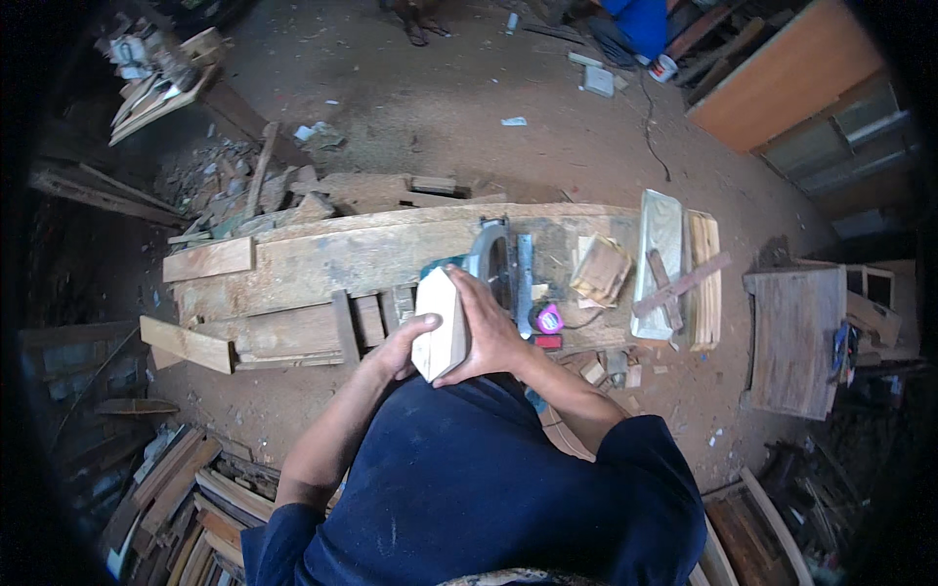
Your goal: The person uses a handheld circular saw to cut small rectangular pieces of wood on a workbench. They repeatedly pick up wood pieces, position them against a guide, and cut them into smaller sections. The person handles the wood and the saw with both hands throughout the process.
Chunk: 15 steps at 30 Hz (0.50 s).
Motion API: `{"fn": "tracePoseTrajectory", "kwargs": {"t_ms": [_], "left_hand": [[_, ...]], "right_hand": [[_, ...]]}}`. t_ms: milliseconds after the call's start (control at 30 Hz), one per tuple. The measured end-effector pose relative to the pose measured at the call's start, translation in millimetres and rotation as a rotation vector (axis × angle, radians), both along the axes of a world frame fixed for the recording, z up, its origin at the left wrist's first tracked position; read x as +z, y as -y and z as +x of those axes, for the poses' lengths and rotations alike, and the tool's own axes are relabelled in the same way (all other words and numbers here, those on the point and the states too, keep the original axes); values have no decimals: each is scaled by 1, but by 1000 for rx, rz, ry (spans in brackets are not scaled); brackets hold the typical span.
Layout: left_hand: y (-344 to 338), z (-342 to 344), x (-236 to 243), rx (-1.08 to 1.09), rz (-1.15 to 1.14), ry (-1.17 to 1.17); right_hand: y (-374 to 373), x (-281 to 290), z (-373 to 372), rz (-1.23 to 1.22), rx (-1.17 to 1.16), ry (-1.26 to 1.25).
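Close in front of my chest, both hands hold a pale wooden block (441, 327) with angled, pointed ends. My left hand (399, 349) grips its left side, with the thumb lying on the face. Wrapped around the right edge is my right hand (491, 327). Just beyond the block, a teal and grey power saw (491, 252) rests on the wooden workbench (342, 256), partly hidden by the block and my right hand. To the saw's right lie a metal ruler (525, 276), a pink tape measure (549, 318) and a small red object (547, 342).
Stacked wood pieces (600, 271) and a long pale board (660, 254) with crossed strips (682, 283) occupy the bench's right end. Loose planks (207, 260) lie at its left. A wooden cabinet (796, 337) stands farther right. Timber (186, 488) is piled at lower left.
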State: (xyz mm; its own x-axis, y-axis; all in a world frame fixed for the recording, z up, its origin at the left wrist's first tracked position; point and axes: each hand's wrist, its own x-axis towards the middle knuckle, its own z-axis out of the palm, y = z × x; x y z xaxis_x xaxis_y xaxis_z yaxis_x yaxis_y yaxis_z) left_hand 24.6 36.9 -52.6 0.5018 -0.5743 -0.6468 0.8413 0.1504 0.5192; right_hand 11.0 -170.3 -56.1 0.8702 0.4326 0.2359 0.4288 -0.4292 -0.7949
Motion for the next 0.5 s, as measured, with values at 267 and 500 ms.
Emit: {"fn": "tracePoseTrajectory", "kwargs": {"t_ms": [267,500], "left_hand": [[0,-12,-30,194,-106,-75],[-7,-11,-13,347,-54,-3]], "right_hand": [[34,-29,2,225,-290,-122],[100,-80,8,269,-765,-602]]}}
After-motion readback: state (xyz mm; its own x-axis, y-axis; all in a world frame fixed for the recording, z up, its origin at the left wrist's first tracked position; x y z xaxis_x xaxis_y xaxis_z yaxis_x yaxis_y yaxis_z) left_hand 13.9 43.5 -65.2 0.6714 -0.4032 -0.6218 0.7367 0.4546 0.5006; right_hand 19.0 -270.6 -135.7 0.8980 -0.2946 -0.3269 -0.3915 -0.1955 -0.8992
